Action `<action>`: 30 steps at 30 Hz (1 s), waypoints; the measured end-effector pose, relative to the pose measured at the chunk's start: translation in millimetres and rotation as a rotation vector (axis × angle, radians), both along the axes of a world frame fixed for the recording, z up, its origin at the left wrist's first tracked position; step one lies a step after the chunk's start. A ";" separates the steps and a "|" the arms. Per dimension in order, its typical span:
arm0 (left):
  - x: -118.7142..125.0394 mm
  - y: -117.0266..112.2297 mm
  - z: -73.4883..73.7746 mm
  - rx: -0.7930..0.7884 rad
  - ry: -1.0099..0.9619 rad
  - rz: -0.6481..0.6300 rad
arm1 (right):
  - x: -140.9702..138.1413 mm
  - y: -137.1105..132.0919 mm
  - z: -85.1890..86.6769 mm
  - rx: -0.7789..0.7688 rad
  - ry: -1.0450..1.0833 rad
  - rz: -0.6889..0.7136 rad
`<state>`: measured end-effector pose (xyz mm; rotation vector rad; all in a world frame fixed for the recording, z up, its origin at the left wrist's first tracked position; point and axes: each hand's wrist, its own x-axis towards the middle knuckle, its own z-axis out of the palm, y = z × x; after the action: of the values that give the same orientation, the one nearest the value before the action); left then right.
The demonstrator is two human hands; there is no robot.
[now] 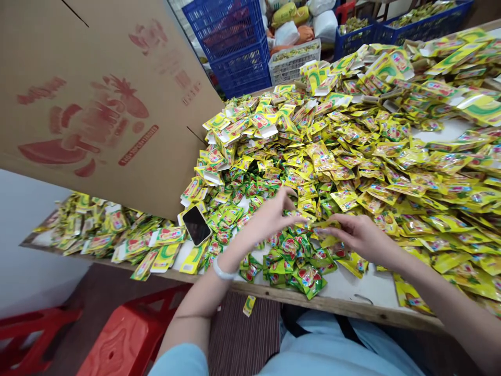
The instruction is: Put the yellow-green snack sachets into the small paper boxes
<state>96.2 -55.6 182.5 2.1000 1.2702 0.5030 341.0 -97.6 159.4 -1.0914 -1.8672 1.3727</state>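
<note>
My right hand (359,235) pinches a small yellow packet (327,234) between thumb and fingers, above the near part of the table. To its left, my left hand (277,211) hovers over the packets with its thumb and fingers apart and curved, and I see nothing clearly held in it. Beneath both hands lie green packets (289,248) with red fruit prints, heaped close to the front edge. A wide pile of yellow packets (348,172) spreads behind and to the right. Along the pile's left side stand flat yellow boxes (256,125) with white flaps.
A large printed carton (97,104) stands on the table at the left, with a phone (196,225) beside it. Blue crates (238,47) and a white crate (295,62) are behind the table. A red stool (117,339) stands at the lower left, below the wooden table edge (332,305).
</note>
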 end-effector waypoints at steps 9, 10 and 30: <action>-43.4 171.7 33.1 0.436 0.661 0.452 | 13.0 -13.8 -21.5 -0.222 0.136 -0.214; -41.0 179.5 31.1 0.424 0.684 0.447 | 14.3 -17.0 -20.2 -0.225 0.143 -0.205; -44.5 3.8 -7.1 0.754 -0.116 0.194 | -4.0 26.9 -29.3 -0.745 0.877 -0.134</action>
<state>51.7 -51.8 175.3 2.4851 1.3536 1.3386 336.9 -70.8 130.1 -0.6867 -0.6513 2.0741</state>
